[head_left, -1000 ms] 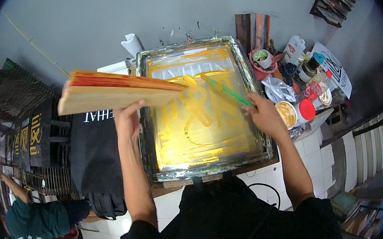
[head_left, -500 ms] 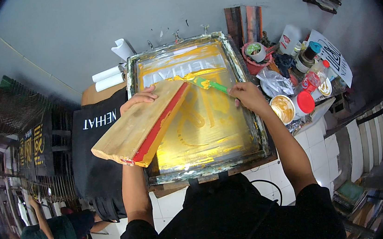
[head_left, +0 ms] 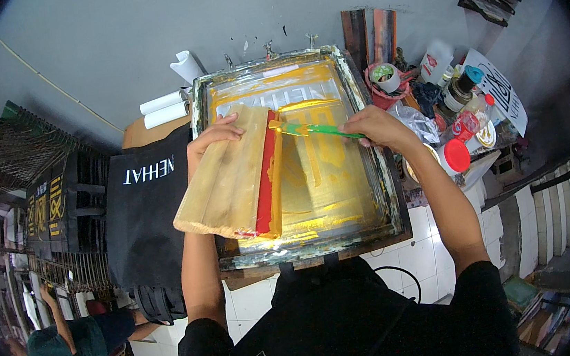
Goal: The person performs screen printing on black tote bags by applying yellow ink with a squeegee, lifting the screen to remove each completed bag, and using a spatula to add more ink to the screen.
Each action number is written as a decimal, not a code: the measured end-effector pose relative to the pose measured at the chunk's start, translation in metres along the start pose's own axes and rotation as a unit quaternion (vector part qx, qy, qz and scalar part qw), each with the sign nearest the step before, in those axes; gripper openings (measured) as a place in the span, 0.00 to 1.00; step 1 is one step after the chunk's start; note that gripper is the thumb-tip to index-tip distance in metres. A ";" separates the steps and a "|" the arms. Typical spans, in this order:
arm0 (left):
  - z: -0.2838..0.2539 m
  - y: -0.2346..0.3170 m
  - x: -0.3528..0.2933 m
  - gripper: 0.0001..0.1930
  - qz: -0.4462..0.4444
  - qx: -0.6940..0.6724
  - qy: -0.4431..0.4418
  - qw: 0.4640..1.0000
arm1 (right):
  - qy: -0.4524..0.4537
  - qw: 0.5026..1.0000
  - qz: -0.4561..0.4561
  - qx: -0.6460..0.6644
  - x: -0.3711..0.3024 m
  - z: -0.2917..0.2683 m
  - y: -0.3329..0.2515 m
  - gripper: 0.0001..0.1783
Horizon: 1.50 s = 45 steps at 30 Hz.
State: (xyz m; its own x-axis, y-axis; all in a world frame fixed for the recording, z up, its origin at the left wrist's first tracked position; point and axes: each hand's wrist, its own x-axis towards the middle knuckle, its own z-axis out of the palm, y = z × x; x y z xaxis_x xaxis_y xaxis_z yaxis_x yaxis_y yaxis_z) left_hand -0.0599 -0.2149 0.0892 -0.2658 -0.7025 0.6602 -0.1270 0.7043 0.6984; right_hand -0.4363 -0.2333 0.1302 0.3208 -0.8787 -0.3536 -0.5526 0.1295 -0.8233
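Note:
My left hand grips a wide wooden squeegee by its far end, fingers on the wood and the rest of the hand hidden behind it. The squeegee is tilted above a screen printing frame, its red blade edge smeared with yellow ink and facing right. In my right hand is a green spatula, held by its handle. Its yellow-coated tip meets the squeegee's blade near the far end. Yellow ink covers much of the mesh, with a thick ridge toward the far side.
A black tote bag lies left of the frame, near white paper rolls. To the right are a red-lidded jar, bottles, tubs and a pink bucket. Another person is at the lower left, beside racks holding black printed fabric.
The squeegee has turned more upright and swung right at its near end. My right hand has moved slightly right and away from me, with the spatula now lying flatter against the blade.

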 end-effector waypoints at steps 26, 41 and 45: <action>-0.019 -0.036 0.020 0.11 0.097 0.024 0.051 0.994 | -0.055 0.982 0.008 0.183 -0.126 -0.005 -0.034 0.17; -0.045 0.083 -0.019 0.25 -0.161 -0.086 0.417 0.890 | 0.231 0.880 -0.226 -0.349 0.054 0.146 0.038 0.25; -0.044 0.077 -0.031 0.25 -0.155 -0.072 0.407 0.897 | 0.154 0.886 -0.244 -0.362 0.039 0.178 0.024 0.23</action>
State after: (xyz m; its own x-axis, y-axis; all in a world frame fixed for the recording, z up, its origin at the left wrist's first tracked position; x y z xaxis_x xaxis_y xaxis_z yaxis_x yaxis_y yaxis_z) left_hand -0.0189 -0.1429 0.1349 0.5540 -0.7453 0.3710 0.0654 0.4833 0.8730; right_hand -0.3003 -0.1831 0.0176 0.4947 -0.8469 0.1953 -0.7904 -0.5318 -0.3040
